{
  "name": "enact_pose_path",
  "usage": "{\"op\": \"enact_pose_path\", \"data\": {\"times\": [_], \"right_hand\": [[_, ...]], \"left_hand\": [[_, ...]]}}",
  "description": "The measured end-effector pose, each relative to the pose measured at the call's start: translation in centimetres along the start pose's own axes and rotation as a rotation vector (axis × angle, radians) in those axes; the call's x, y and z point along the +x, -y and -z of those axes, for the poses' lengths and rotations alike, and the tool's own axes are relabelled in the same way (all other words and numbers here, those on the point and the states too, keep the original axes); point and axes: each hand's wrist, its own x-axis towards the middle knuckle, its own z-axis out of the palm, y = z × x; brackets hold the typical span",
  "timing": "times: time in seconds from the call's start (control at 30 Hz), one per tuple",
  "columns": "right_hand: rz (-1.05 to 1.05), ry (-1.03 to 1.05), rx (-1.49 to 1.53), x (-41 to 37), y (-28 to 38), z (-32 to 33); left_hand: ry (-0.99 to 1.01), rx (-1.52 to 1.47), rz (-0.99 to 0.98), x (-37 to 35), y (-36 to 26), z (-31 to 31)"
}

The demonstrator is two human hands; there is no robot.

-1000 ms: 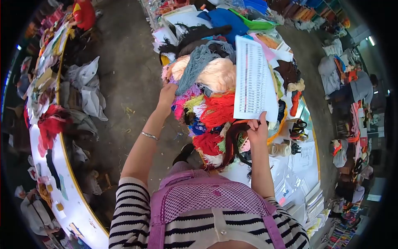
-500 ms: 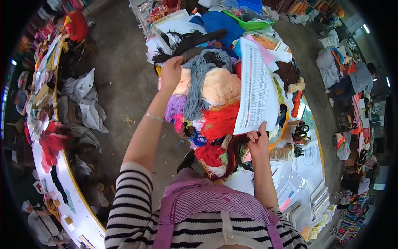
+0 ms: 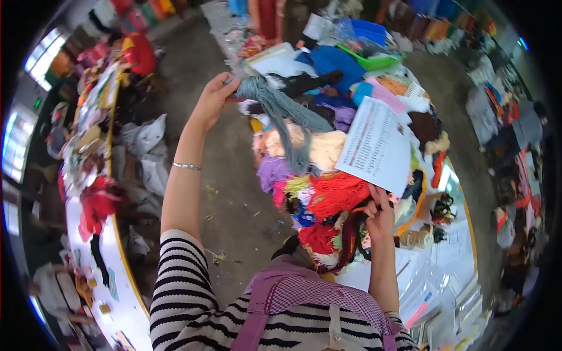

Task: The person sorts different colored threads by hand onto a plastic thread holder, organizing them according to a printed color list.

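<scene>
My left hand [image 3: 218, 98] is closed around one end of a grey-blue hank of yarn [image 3: 281, 111], raised at the left edge of the heap. The rest of the hank trails right and down over pale peach yarn [image 3: 326, 149]. Low on the right, my right hand [image 3: 379, 212] pinches the bottom edge of a printed sheet [image 3: 377, 143], which tilts over the heap's right side. Red yarn [image 3: 336, 193] lies just left of those fingers, with dark brown strands [image 3: 351, 234] below. Purple yarn [image 3: 273, 171] sits at the heap's left.
Behind the heap lie a blue cloth [image 3: 332, 65], a green tray [image 3: 372, 61] and a blue bin [image 3: 369, 30]. Scissors [image 3: 443, 207] and papers [image 3: 436, 257] are on the table at right. A second table [image 3: 111, 275] stands left, across the floor [image 3: 228, 193]. People work farther off.
My left hand has taken hold of the grey-blue hank and drawn its end up and left. The printed sheet has tilted over in my right hand. The whole view has shifted.
</scene>
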Motion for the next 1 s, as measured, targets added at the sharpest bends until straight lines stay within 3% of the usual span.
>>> {"op": "enact_pose_path", "data": {"times": [0.07, 0.13, 0.2, 0.27, 0.4, 0.47, 0.53, 0.57, 0.6, 0.67, 0.73, 0.8, 0.87, 0.93, 0.97, 1.0], "right_hand": [[0.006, 0.018, 0.012, 0.1, -0.5, 2.0], [-0.032, 0.078, -0.05, -0.5, -0.2, 2.6], [-0.062, 0.097, -0.066, -0.5, -0.3, 3.5], [-0.062, 0.071, -0.075, -0.9, -0.4, 3.8], [-0.054, 0.06, -0.143, 0.2, -0.7, 6.0], [-0.083, 0.0, -0.102, 0.2, -1.0, 6.4], [-0.12, 0.03, -0.233, 0.0, -1.5, 7.2], [-0.163, 0.242, -0.333, 0.9, -1.6, 9.1], [-0.192, 0.191, -0.378, -1.3, -2.5, 7.7], [-0.216, 0.129, -0.476, -4.0, -3.9, 5.4], [-0.298, 0.071, -0.516, -5.6, -6.2, 3.7], [-0.401, 0.201, -0.507, -5.3, -7.9, 3.6], [-0.326, 0.14, -0.881, -10.1, -10.4, -0.7], [-0.404, 0.277, -1.106, -12.5, -11.8, -2.7], [-0.428, 0.149, -1.376, -9.2, -12.6, -1.0], [-0.158, 0.127, -1.659, -15.5, -13.7, -5.1]], "left_hand": [[-0.039, -0.161, -0.065, -4.3, -2.1, 3.6], [-0.186, -0.098, -0.08, -10.5, -4.2, 5.7], [-0.283, -0.296, -0.089, -16.4, -5.9, 8.0], [-0.491, -0.445, -0.213, -22.5, -8.9, 10.0], [-0.778, -0.348, -0.241, -36.6, -11.4, 18.8], [-1.124, -0.089, -0.077, -44.0, -11.8, 22.0], [-1.366, -0.056, -0.036, -51.2, -11.4, 26.1], [-1.462, 0.017, -0.075, -54.6, -11.6, 28.0], [-1.545, 0.088, -0.103, -57.8, -11.5, 30.0], [-1.683, 0.578, -0.019, -67.1, -7.4, 41.3], [-1.679, 0.381, -0.124, -70.1, -10.9, 40.0], [-1.803, 0.717, 0.058, -74.9, -11.1, 44.2], [-1.905, 0.845, 0.168, -79.0, -11.4, 47.6], [-1.973, 1.045, 0.218, -86.0, -8.3, 55.3], [-1.991, 1.086, 0.267, -86.9, -8.9, 55.3], [-2.002, 1.128, 0.322, -88.5, -8.8, 56.1]]}}
